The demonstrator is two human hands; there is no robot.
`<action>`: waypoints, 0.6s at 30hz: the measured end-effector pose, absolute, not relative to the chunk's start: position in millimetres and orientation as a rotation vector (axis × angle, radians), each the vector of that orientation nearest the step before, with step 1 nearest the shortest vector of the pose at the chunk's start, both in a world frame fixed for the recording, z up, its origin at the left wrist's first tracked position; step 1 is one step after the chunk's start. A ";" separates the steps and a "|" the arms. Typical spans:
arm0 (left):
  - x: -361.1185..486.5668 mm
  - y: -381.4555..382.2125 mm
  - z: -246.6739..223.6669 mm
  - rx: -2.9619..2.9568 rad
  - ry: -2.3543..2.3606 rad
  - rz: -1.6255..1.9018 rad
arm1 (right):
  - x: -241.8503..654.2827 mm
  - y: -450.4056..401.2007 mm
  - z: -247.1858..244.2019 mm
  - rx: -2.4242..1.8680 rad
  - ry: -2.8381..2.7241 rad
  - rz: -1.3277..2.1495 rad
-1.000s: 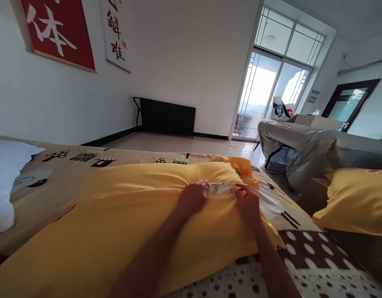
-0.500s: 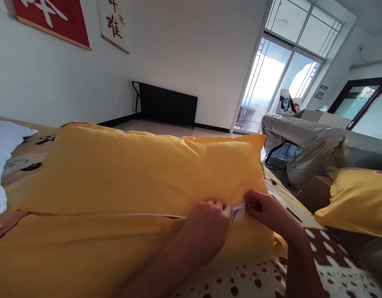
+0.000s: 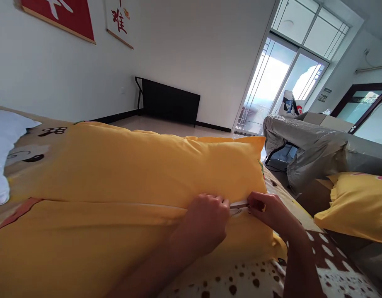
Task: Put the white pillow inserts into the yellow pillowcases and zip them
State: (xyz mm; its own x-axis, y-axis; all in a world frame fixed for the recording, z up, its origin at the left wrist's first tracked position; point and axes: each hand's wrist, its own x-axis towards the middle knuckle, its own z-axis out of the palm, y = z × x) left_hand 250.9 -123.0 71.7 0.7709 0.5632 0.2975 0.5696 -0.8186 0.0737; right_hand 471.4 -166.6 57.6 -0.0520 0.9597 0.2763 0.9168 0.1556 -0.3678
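Observation:
A large yellow pillow (image 3: 141, 165) lies across the bed, with a long white-edged seam or zipper (image 3: 239, 204) along its near side. My left hand (image 3: 208, 221) is closed on the yellow fabric at this seam, right of the pillow's middle. Just to the right, my right hand (image 3: 265, 209) pinches the seam edge near the pillow's right end, thumb and forefinger together. A short stretch of white edging shows between the two hands. The fingertips of my left hand are hidden behind its knuckles.
Patterned bedding (image 3: 240, 277) lies under the pillow. A white pillow (image 3: 3, 153) is at the far left. Another yellow pillow (image 3: 359, 205) rests at the right, near plastic-covered furniture (image 3: 321, 140). A black panel (image 3: 169, 101) leans by the back wall.
Both hands keep their hold on the seam and have shifted only slightly. The seam between them looks straighter. The view has tilted a little.

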 end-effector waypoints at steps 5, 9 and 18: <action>247.5 -115.6 70.0 -2.980 -1.036 -0.571 | 470.5 -172.6 63.9 -1.782 -1.966 0.220; 247.5 -115.8 70.0 -2.956 -1.000 -0.539 | 463.7 -172.1 68.5 -1.799 -1.895 0.291; 250.1 -118.7 73.2 -2.874 -1.001 -0.453 | 447.5 -167.6 66.2 -2.051 -1.503 0.517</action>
